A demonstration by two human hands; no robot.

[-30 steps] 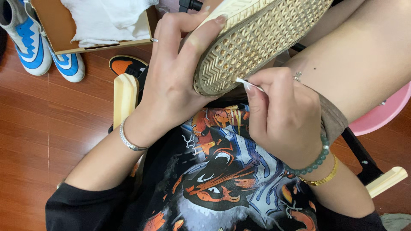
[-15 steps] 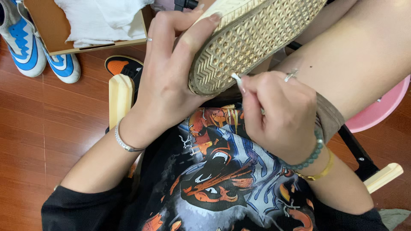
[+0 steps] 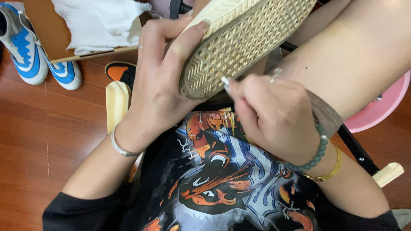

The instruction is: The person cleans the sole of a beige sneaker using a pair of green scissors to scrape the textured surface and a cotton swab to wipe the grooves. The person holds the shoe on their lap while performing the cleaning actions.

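The left hand (image 3: 160,90) is holding a shoe (image 3: 244,40) sole-up above the lap, its grip clamped on the heel end: the thumb is lying across the tan waffle sole near the rim, and the fingers are wrapping round the far side. The shoe is running from the heel at centre frame up toward the top right edge, tilted, with its cream sidewall showing along the upper side.

The right hand (image 3: 274,117) is sitting just below the heel of the sole, its grip closed on a thin white pick (image 3: 225,81). The tip of the pick is touching the sole at its lower rim. How much of the pick lies inside the hand cannot be told.

A silver bracelet (image 3: 122,147) is circling the left wrist; a green bead bracelet (image 3: 314,156) and a gold bangle (image 3: 329,171) are circling the right. A bare knee (image 3: 355,64) is rising at right, just behind the right hand.

On the wooden floor (image 3: 38,128), well apart from the hands, a pair of blue-and-white shoes (image 3: 30,55) is lying beside a cardboard box (image 3: 51,34) holding white cloth (image 3: 98,21). An orange-and-black shoe (image 3: 120,70) is lying near the box. A pink stool (image 3: 376,111) is showing at right.
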